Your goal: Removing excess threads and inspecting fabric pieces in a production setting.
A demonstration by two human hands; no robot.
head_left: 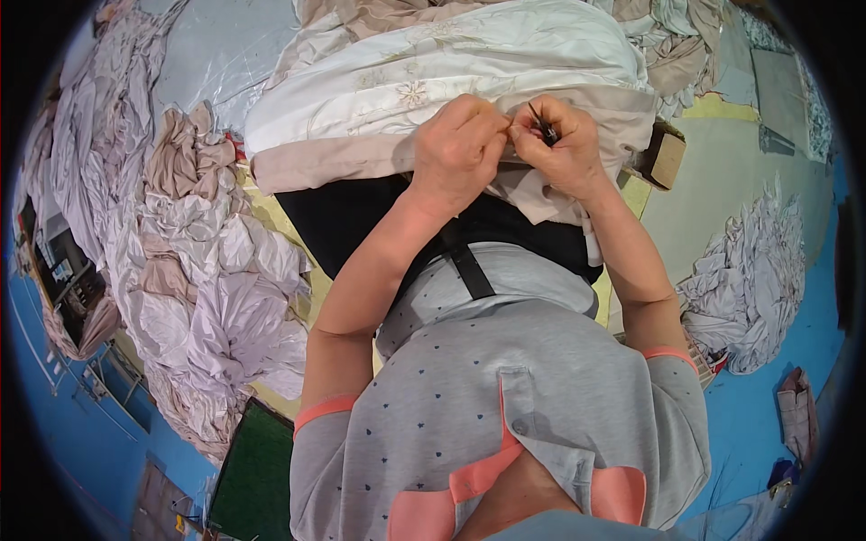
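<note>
Across my lap lies a white embroidered cloth (523,59) with a wide beige border (334,160). My left hand (458,149) is closed in a pinch at the border, near the middle of the cloth. Close beside it, my right hand (568,144) is closed around small dark thread snips (547,132), whose thin pointed end sticks up between the fingers. The fingertips of both hands nearly meet over the border. What exactly lies between them is too small to make out. Below the right hand a corner of beige fabric hangs down over my black trousers (338,221).
Crumpled white and beige fabric (207,307) is heaped along my left. Another pale heap (753,284) lies to the right on the blue floor (767,406). An open cardboard box (666,158) stands by the cloth's right end. Clear plastic sheeting (225,54) covers a surface at the far left.
</note>
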